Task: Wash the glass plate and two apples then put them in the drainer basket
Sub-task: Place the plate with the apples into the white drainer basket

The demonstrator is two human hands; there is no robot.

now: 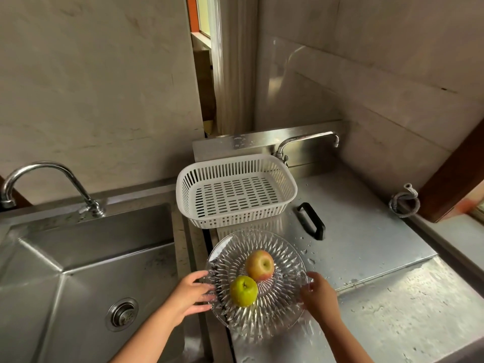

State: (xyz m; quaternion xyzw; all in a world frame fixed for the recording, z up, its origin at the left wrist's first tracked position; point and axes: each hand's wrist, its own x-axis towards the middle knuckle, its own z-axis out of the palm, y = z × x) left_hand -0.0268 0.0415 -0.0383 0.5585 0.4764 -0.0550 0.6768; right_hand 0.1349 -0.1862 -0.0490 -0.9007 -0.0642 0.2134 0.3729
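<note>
A cut-glass plate (277, 318) sits low in the middle of the view, over the wet steel counter. On it lie a green apple (243, 291) near me and a red-yellow apple (259, 265) behind it. My left hand (190, 297) grips the plate's left rim with fingers curled around the edge. My right hand (318, 294) holds the right rim. Behind the plate stands the white slotted drainer basket (288, 184), with nothing in it.
A steel sink (78, 271) with a drain (121, 314) and curved tap (47, 179) lies to the left. A second tap (306, 142) stands behind the basket. A black handle (311, 221) sits on the steel cover at right. A coiled hose (404, 203) is at far right.
</note>
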